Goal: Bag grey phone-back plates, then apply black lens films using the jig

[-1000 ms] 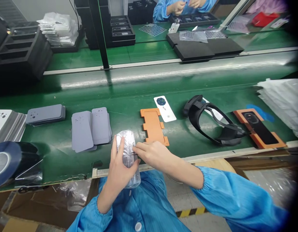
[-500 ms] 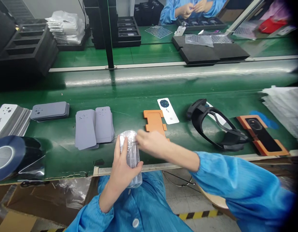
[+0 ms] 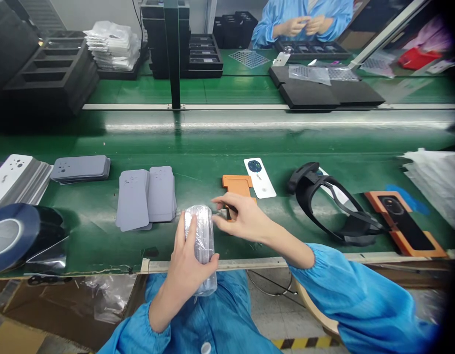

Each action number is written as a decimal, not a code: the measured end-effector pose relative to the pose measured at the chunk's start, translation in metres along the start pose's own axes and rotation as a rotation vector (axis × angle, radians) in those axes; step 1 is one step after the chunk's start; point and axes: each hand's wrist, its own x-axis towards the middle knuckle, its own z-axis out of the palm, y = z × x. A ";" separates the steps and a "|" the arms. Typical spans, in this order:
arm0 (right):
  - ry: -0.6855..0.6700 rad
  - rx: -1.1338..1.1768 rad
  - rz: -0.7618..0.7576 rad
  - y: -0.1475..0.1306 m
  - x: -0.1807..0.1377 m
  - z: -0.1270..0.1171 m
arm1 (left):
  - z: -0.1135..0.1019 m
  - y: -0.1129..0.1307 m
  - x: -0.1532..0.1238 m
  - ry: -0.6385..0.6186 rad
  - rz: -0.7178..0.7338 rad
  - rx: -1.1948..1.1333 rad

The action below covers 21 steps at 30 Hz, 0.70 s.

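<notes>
My left hand [image 3: 189,255] is wrapped around a clear plastic-wrapped pack [image 3: 204,246] with rounded corners, tilted over the table's front edge. What lies inside the wrap I cannot make out. Just right of the pack's upper end is my right hand [image 3: 245,216], thumb and fingers apart, with nothing visible between them. Behind that hand an orange fixture [image 3: 237,184] is partly hidden. A white phone-back sheet [image 3: 262,184] with a dark camera print lies beyond it. To the left, two stacks of grey phone-shaped sheets [image 3: 133,201] lie side by side.
On the left are another grey stack [image 3: 81,168], white printed sheets [image 3: 13,179] and a blue film roll [image 3: 13,236]. Rightward lie a black headset [image 3: 323,206], an orange fixture holding a dark phone [image 3: 404,221] and white bags [image 3: 434,172]. Across the table a co-worker's hands [image 3: 304,25] are busy.
My right hand has opened its fingers and drawn slightly right, off the pack's top. My left hand still holds the pack. The camera view has shifted slightly.
</notes>
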 end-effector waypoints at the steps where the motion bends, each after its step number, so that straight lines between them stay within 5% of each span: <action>1: -0.022 -0.024 0.011 0.001 -0.002 0.003 | 0.000 0.000 0.000 0.009 0.007 0.001; 10: -0.114 0.025 0.177 0.003 0.002 0.022 | 0.003 -0.001 -0.001 0.023 0.007 0.041; 21: 0.167 -0.046 0.275 0.008 -0.005 0.040 | 0.005 -0.001 -0.003 0.055 0.010 -0.030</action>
